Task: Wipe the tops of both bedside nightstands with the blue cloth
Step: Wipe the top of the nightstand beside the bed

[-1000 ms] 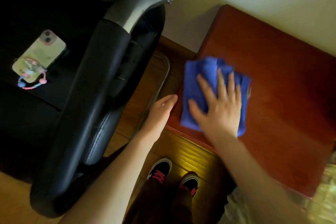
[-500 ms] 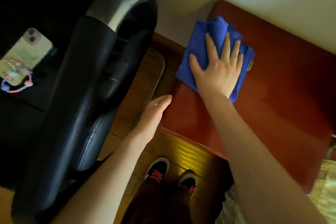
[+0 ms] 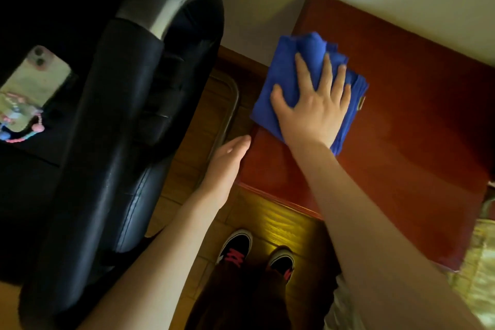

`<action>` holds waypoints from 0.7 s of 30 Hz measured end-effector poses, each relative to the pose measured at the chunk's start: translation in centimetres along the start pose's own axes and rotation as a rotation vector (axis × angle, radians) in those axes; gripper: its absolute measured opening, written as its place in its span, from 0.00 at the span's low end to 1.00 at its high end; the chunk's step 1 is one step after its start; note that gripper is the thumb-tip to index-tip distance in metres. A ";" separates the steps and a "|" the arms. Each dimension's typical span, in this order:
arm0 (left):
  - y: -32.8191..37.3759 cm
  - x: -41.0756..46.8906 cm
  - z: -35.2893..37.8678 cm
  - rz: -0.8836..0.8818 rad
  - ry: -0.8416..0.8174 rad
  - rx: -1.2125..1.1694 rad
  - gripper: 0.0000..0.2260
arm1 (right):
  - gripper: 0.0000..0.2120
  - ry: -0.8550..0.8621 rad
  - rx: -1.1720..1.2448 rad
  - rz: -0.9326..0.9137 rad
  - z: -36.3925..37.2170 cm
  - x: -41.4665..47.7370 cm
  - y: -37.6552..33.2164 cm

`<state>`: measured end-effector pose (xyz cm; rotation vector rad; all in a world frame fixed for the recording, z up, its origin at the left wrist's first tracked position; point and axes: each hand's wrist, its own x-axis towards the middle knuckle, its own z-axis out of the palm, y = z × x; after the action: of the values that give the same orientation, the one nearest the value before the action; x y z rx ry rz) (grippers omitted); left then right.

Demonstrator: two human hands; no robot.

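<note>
A reddish-brown nightstand (image 3: 407, 147) fills the right half of the view, set against a pale wall. The folded blue cloth (image 3: 284, 69) lies on its top near the left edge, slightly overhanging it. My right hand (image 3: 313, 104) presses flat on the cloth with fingers spread and the thumb gripping its left part. My left hand (image 3: 227, 161) rests flat against the nightstand's left side near the front corner, fingers together and straight, holding nothing.
A black leather armchair (image 3: 107, 142) with a silver armrest bracket stands close on the left. A phone (image 3: 34, 88) with a beaded strap lies on its seat. A wooden floor (image 3: 270, 222) and my shoes (image 3: 235, 246) are below. Patterned bedding (image 3: 482, 262) shows at the right edge.
My right hand slid the cloth from the front-left part of the nightstand top back toward the wall along the left edge. The left hand stayed at the nightstand's side.
</note>
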<state>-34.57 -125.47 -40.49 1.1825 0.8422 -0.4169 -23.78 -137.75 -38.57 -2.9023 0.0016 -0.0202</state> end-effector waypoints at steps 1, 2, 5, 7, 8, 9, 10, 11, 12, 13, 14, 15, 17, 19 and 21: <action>-0.1 0.1 0.0 0.004 -0.005 0.012 0.07 | 0.31 -0.011 -0.008 0.010 0.0 1.2 0.0; -0.2 0.1 -0.1 0.007 -0.001 0.018 0.08 | 0.31 -0.018 -0.011 0.008 0.0 1.5 -0.1; 0.3 -0.2 0.1 -0.002 0.021 0.013 0.07 | 0.29 -0.006 -0.022 0.007 -0.5 -2.1 0.2; 0.7 -0.6 0.3 -0.016 0.007 0.023 0.08 | 0.29 -0.015 -0.021 0.006 -0.9 -6.7 1.0; 0.9 -0.7 0.3 -0.015 -0.009 0.030 0.09 | 0.29 -0.028 -0.023 0.001 -0.9 -8.7 1.5; 1.1 -0.9 0.3 -0.013 -0.022 0.031 0.09 | 0.29 -0.042 -0.026 -0.004 -1.1 -10.3 2.0; 1.2 -1.0 0.3 -0.012 -0.030 0.028 0.10 | 0.29 -0.053 -0.031 -0.006 -1.1 -11.3 2.3; 1.3 -1.1 0.2 -0.011 -0.035 0.030 0.10 | 0.29 -0.067 -0.033 -0.003 -1.3 -11.8 2.4; 1.3 -1.1 0.2 -0.008 -0.036 0.039 0.10 | 0.29 -0.087 -0.030 0.000 -1.5 -11.9 2.4; 1.4 -1.2 0.1 -0.004 -0.035 0.055 0.10 | 0.30 -0.115 -0.023 -0.002 -1.9 -11.7 2.3; 1.4 -1.3 0.1 -0.002 -0.033 0.075 0.10 | 0.30 -0.142 -0.007 -0.017 -2.3 -11.5 2.3; 1.5 -1.4 0.2 0.001 -0.027 0.098 0.10 | 0.30 -0.160 0.029 -0.032 -2.9 -11.4 2.3; 1.5 -1.9 0.4 0.026 0.005 0.187 0.12 | 0.30 -0.143 0.131 0.001 -4.2 -11.4 2.8; 1.6 -2.7 0.6 0.060 0.032 0.315 0.17 | 0.32 -0.059 0.163 0.147 -5.8 -11.9 3.8; 1.8 -3.5 0.7 0.076 0.045 0.376 0.19 | 0.35 -0.077 0.142 0.324 -6.9 -12.7 4.7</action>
<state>-35.30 -125.96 -36.63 1.5712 0.7746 -0.5021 -36.53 -143.92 -33.17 -2.7234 0.4366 0.1416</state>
